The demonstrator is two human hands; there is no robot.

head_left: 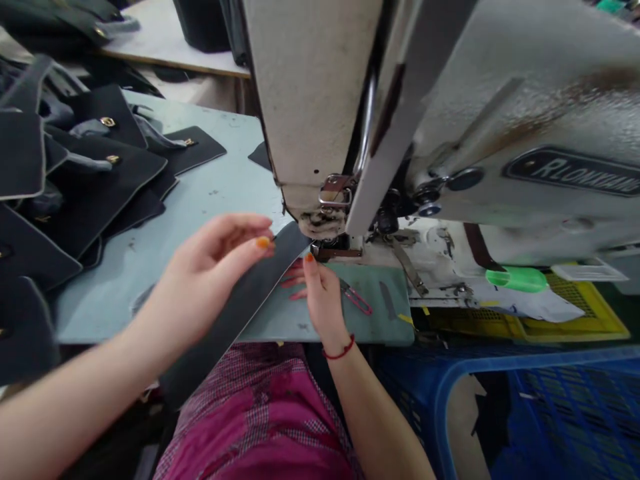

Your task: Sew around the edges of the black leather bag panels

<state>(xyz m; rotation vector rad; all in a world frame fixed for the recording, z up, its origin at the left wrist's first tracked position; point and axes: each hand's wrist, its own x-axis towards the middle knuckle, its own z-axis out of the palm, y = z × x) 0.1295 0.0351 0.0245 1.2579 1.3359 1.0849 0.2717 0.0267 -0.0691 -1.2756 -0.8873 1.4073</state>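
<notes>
A long dark strap point(235, 313) runs from my lap up to the presser foot point(330, 250) of the sewing machine point(450, 120). My left hand point(210, 267) hovers over the strap's left edge, thumb and fingers curled close together just above it. My right hand point(320, 293) lies on the strap's right side close to the needle, fingers pressed against the strap and the table. A red cord bracelet is on the right wrist.
A stack of dark cut panels with gold clasps point(90, 180) fills the left of the pale blue table point(200, 193). Small red-handled snips point(356, 299) lie right of my hand. A yellow tray point(575, 320) and a blue plastic crate point(525, 407) stand at the right.
</notes>
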